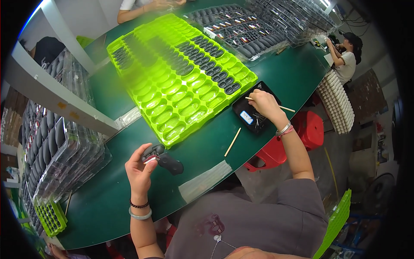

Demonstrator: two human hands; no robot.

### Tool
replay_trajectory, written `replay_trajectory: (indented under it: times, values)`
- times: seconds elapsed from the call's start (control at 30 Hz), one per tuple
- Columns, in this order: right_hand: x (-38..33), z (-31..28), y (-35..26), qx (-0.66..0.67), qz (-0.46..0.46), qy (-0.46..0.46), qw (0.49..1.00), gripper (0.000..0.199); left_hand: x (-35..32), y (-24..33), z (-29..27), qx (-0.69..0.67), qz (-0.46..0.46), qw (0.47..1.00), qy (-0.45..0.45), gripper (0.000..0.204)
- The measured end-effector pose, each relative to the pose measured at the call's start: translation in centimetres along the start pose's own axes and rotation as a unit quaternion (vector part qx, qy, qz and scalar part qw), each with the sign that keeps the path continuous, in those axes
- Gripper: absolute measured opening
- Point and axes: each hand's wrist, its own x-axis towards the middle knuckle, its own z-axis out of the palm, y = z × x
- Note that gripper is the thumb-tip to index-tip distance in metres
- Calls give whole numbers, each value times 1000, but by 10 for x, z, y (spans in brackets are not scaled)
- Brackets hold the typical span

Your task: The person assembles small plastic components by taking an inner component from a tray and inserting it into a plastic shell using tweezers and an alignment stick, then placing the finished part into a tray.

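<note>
The black oval case (166,160) sits open in the left hand (139,169), held just above the green bench (108,203), near the front corner of the big lime-green tray (177,77); the fingers (148,166) are curled round its hinged end, so that hand is closed on it. To the right of that front corner, a thin wooden stick (232,142) lies loose on the bench. Further right, off the tray's right corner, the right hand (264,103) dips into a small black dish (254,113), fingers pinched on a second wooden stick (284,108). It looks like the picking-up stage: a small part is being fetched from the dish for the open case. The next move calls for a steady carry across to the case and a careful seat inside, with the left hand keeping it level. Dark cases already fill some tray pockets.
</note>
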Motion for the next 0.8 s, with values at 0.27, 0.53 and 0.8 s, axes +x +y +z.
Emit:
replay_trajectory:
  times: [0.27, 0.53, 0.8]
  values:
    - [15, 23, 3, -20, -34, -33, 999, 11, -4, -2, -5, 88, 49, 995, 25, 45]
    - [-3, -2, 5, 80, 6, 5, 997, 8, 0, -7, 3, 46, 42, 997, 41, 44]
    - [-15, 7, 7, 133, 18, 33, 990, 17, 1, -9, 1, 45, 39, 998, 33, 44]
